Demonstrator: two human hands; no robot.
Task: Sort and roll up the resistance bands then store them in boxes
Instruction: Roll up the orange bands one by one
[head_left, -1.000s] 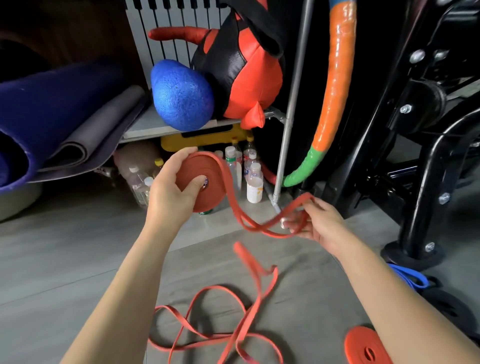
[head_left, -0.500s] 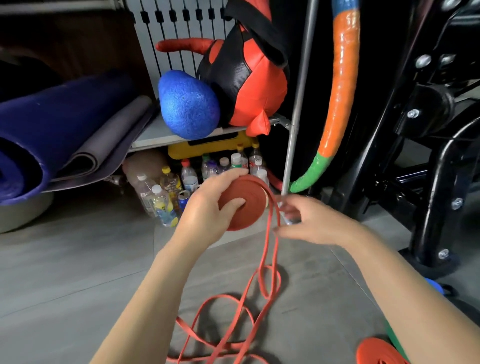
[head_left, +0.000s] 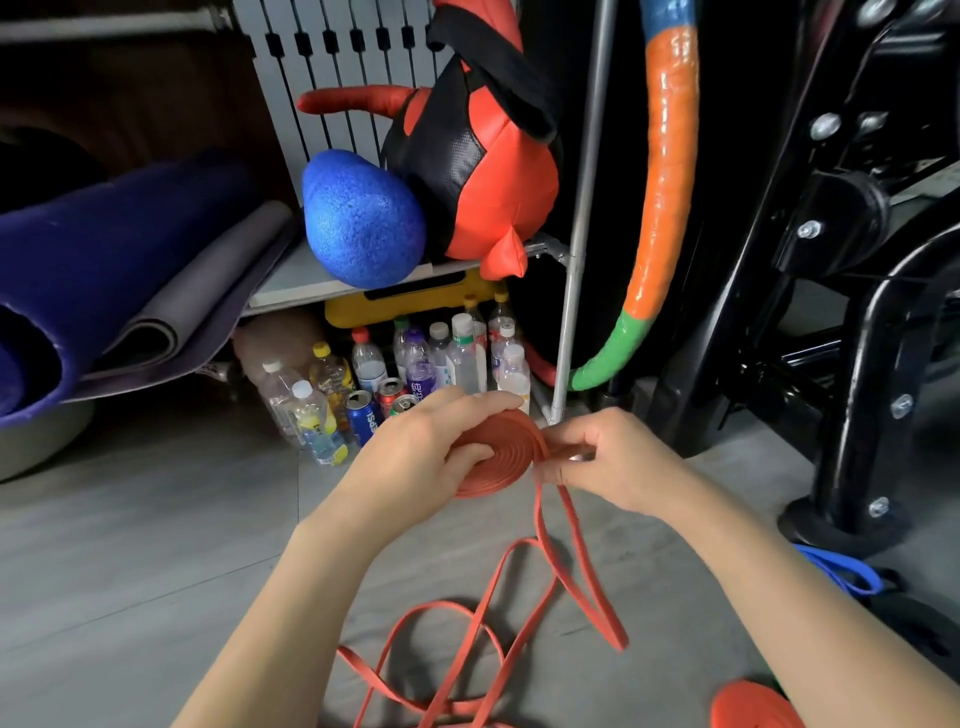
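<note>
My left hand (head_left: 415, 457) grips a flat spiral roll of orange resistance band (head_left: 506, 457), thumb on its face and fingers over its top edge. Beside it, my right hand (head_left: 608, 462) pinches the band's loose double strand where it meets the roll. The free tail (head_left: 571, 571) hangs down from there and lies in loops on the grey floor. A second rolled orange band (head_left: 748, 706) sits at the bottom right edge. A blue band (head_left: 841, 569) lies on the floor to the right, partly behind my right forearm.
Several bottles and cans (head_left: 395, 379) stand under a low shelf straight ahead. A blue foam ball (head_left: 363, 218) and a red-black bag (head_left: 483, 171) sit on the shelf. Rolled mats (head_left: 130, 280) lie left; a black machine frame (head_left: 857, 364) stands right.
Both hands have come lower and closer together. The right hand moved left from holding the strand out wide to pinching it beside the roll. The roll now tilts flatter.
</note>
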